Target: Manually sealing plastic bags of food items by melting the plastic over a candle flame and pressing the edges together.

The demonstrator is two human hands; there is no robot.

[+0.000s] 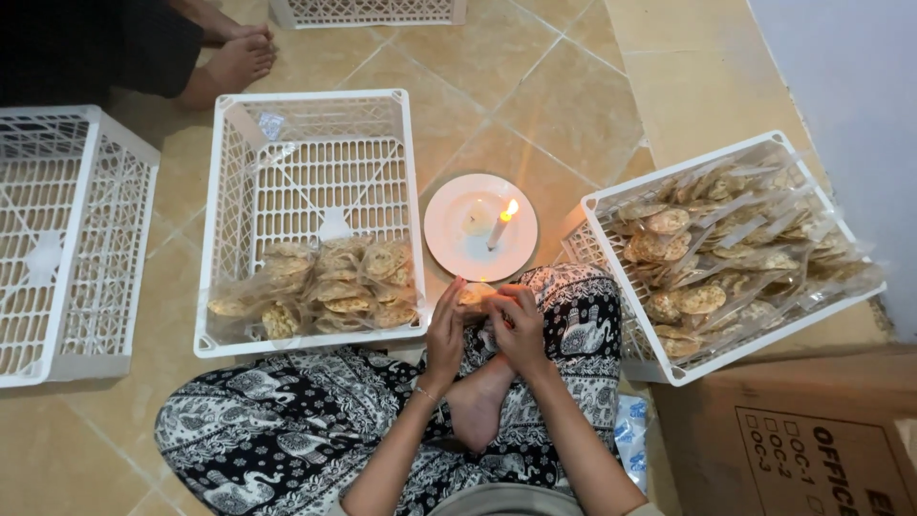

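I sit cross-legged on a tiled floor in patterned black-and-white trousers. My left hand (445, 330) and my right hand (516, 325) together hold a small clear bag of round crackers (475, 294) just above my lap. Right in front of the hands stands a white plate (458, 250) with a lit candle (501, 227) on it. A white plastic crate (308, 124) to the left holds sealed cracker bags (320, 287) along its near side. Another white crate (611, 205) on the right is piled with bags of crackers (726, 253).
An empty white crate (67, 239) stands at the far left, and another crate edge (368, 11) shows at the top. Another person's bare feet (234, 53) rest on the floor at top left. A brown cardboard box (802, 440) lies at bottom right, beside a wall.
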